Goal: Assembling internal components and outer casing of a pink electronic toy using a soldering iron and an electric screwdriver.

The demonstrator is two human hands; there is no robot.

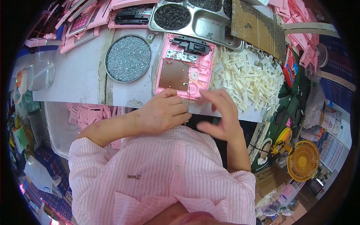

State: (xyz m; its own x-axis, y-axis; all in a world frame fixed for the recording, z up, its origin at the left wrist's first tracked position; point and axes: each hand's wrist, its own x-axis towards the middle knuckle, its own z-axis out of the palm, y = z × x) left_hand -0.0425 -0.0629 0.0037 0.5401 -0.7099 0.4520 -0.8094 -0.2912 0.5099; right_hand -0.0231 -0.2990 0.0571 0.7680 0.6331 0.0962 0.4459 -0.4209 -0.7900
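A pink plastic housing lies on the worktable before me, fitted with a brown board, a black module, a metal plate and thin loose wires. My left hand is at its near edge with curled fingers. Thin wires come down over that edge to the fingertips, which appear closed on them; the exact grip is partly hidden. My right hand, smeared by motion, hovers just right of the housing's near corner. Its thumb and fingers are apart, with nothing visible between them.
A round tray of small silvery screws stands left of the housing. Metal trays with dark screws sit behind it. White plastic parts are heaped at right, beside a cardboard piece. Pink housings pile up far left; a yellow fan stands lower right.
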